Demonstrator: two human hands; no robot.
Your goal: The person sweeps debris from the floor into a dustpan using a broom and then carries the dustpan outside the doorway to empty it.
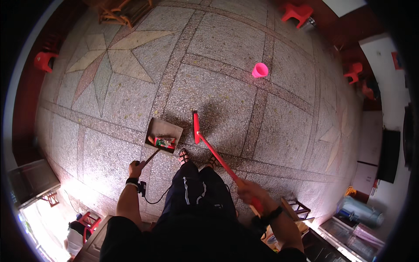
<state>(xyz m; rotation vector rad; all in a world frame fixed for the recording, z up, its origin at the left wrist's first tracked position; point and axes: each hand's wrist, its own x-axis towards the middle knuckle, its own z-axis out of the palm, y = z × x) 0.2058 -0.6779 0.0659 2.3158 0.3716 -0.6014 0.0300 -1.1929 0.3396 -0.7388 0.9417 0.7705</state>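
Observation:
My right hand (255,196) grips the handle of a red push broom (214,152). Its narrow red head (196,126) rests on the speckled stone floor in front of my sandalled feet. In my left hand (136,169) is the thin handle of a dustpan (166,127), which lies on the floor left of the broom head with a gap between them. Inside the pan sit a crumpled, colourful wrapper (164,142) and a brownish scrap (151,140). Dark debris lies around the wrapper, too small to make out.
A pink plastic bin (260,70) stands on the floor ahead to the right. Small yellowish bits dot the floor. Red plastic stools (297,13) and a wooden chair (122,13) line the far edges. Behind me at lower left, a person (75,238) is near a doorway.

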